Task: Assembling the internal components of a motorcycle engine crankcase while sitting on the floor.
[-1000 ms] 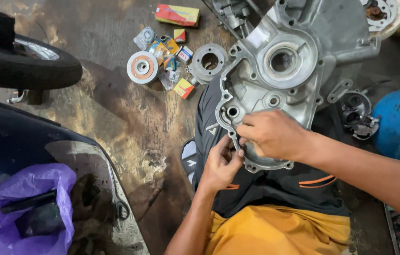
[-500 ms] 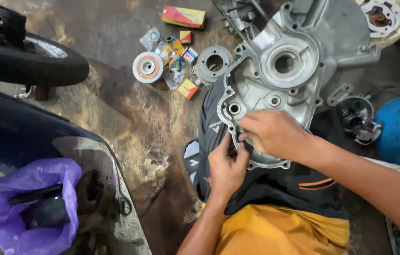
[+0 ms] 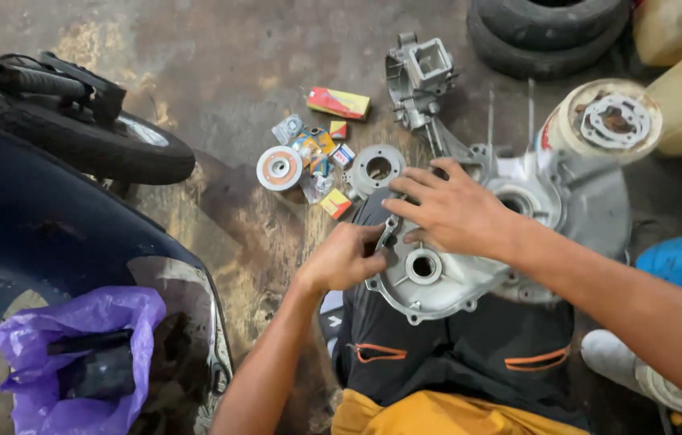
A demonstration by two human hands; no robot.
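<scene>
Two hands on one grey engine crankcase cover [image 3: 470, 278], which rests across the person's lap (dark trousers with orange trim). Left hand [image 3: 347, 258] clenched at the cover's left edge, pinching its rim. Right hand [image 3: 452, 211] lies spread and flat on top, fingers loose. Small parts boxes [image 3: 321, 153] lie on the floor beyond.

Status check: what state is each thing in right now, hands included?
Left hand: fingers curled at the cover's left edge.
Right hand: spread flat on the cover.
Engine cover: resting on the lap, inner side up.
Purple bag: open, dark object inside.
Small boxes: scattered on the floor.
</scene>
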